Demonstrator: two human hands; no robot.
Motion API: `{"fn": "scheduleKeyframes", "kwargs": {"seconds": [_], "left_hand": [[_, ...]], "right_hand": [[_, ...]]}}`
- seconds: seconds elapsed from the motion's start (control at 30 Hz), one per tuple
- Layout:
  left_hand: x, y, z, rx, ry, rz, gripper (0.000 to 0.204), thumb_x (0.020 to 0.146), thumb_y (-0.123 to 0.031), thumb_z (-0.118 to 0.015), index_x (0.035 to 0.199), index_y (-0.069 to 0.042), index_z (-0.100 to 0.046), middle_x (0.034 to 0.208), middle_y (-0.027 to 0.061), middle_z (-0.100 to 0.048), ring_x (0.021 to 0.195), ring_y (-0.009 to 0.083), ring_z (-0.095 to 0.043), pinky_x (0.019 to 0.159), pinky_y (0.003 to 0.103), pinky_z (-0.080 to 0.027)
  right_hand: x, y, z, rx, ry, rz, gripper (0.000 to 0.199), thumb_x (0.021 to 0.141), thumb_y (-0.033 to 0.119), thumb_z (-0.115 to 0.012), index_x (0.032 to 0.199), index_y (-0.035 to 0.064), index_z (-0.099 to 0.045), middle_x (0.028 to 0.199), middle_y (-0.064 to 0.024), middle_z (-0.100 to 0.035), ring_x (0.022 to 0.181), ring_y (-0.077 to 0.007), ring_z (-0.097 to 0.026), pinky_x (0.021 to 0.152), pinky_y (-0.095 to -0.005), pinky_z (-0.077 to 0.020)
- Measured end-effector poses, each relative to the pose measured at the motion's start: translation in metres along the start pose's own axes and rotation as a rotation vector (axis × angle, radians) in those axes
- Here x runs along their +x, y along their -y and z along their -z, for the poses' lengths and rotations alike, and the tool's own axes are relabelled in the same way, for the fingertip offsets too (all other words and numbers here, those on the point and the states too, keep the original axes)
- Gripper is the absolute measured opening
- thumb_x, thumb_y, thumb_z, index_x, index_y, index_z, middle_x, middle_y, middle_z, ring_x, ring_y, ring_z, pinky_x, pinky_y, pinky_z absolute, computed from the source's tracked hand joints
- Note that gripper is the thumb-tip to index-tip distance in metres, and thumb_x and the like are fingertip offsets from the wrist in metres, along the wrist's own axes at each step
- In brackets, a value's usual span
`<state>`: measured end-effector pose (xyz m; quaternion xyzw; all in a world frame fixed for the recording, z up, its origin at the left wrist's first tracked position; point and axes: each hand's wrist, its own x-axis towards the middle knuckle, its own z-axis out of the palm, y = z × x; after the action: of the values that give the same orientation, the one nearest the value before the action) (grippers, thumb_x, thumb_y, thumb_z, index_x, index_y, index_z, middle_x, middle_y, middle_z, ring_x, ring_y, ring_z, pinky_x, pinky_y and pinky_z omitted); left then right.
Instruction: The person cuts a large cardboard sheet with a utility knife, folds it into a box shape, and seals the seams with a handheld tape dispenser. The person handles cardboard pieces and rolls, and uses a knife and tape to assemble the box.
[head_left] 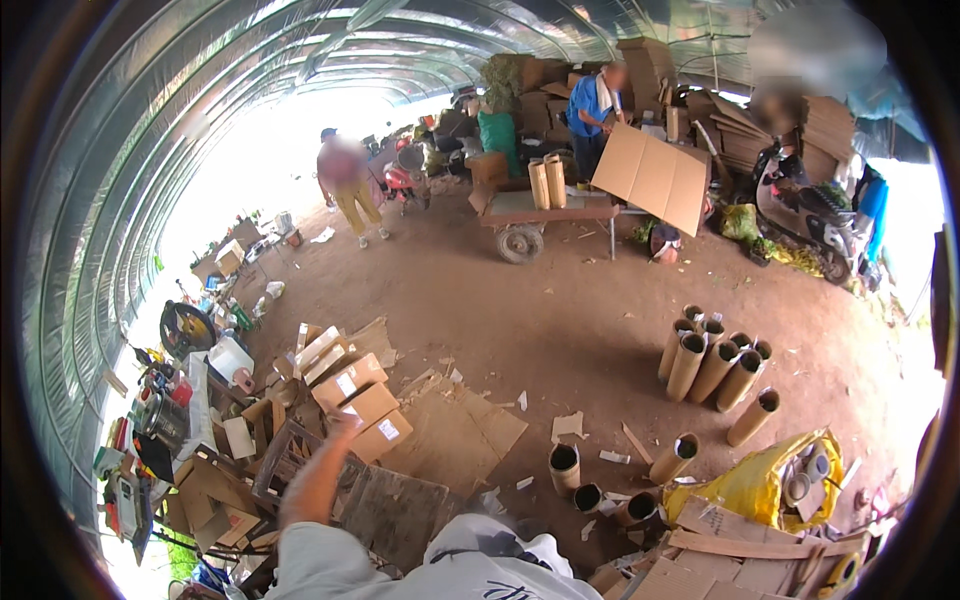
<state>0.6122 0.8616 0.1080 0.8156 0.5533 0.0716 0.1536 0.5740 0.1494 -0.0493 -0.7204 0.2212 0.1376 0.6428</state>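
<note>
My left hand (342, 428) stretches out to a stack of closed brown cardboard boxes on the left. It is at the near edge of a box (368, 406) with a white label. Its fingers are too small and blurred to show whether they grip it. Another labelled box (382, 436) sits just to its right, and a further box (349, 379) lies behind. Flattened cardboard (455, 430) is spread on the ground beside the stack. Below the hand is a worn wooden board (395, 510). My right hand is out of view.
Several upright cardboard tubes (714, 370) stand at the right, near a yellow sack (760, 485). Mixed clutter (165, 420) lines the left wall. Farther off, a person in blue (590, 110) handles a large cardboard sheet (652, 178) beside a cart (545, 212); another person (350, 190) stands left.
</note>
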Motion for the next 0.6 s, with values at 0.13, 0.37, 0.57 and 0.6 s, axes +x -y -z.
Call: {"fn": "scheduleKeyframes", "kwargs": {"seconds": [0.13,0.37,0.57,0.6], "left_hand": [[0.074,0.054,0.236,-0.031,-0.427,0.227,0.099,0.084,-0.021,-0.067,0.158,0.004,-0.006,0.142,0.0264,-0.053,0.134,0.0373,-0.052,0.108,0.047,-0.044],[0.030,0.111,0.491,-0.188,-0.837,0.314,0.096,0.085,-0.024,-0.066,0.158,0.004,-0.009,0.146,0.0279,-0.048,0.137,0.0382,-0.047,0.111,0.047,-0.040],[0.064,0.125,0.473,-0.130,-0.765,0.370,0.094,0.087,-0.026,-0.065,0.157,0.004,-0.011,0.149,0.0292,-0.043,0.140,0.0391,-0.042,0.114,0.046,-0.036],[0.074,0.122,0.465,-0.099,-0.735,0.369,0.093,0.087,-0.026,-0.065,0.157,0.004,-0.011,0.149,0.0295,-0.042,0.140,0.0392,-0.042,0.115,0.046,-0.036]], "right_hand": [[0.000,0.003,-0.003,-0.021,0.009,0.010,0.057,0.104,0.036,-0.047,0.154,0.0107,-0.034,0.154,-0.0148,-0.033,0.141,-0.0325,-0.029,0.118,-0.0480,-0.0238],[-0.008,0.007,-0.006,-0.082,0.005,0.047,0.057,0.104,0.036,-0.047,0.153,0.0107,-0.036,0.151,-0.0149,-0.037,0.138,-0.0319,-0.033,0.117,-0.0475,-0.0261],[-0.010,0.004,-0.006,-0.108,-0.064,0.056,0.056,0.103,0.037,-0.047,0.152,0.0106,-0.037,0.149,-0.0149,-0.040,0.136,-0.0314,-0.037,0.116,-0.0471,-0.0281],[-0.010,0.004,-0.010,-0.104,-0.064,0.061,0.056,0.103,0.037,-0.047,0.152,0.0106,-0.038,0.148,-0.0149,-0.041,0.135,-0.0313,-0.037,0.116,-0.0471,-0.0284]]}}
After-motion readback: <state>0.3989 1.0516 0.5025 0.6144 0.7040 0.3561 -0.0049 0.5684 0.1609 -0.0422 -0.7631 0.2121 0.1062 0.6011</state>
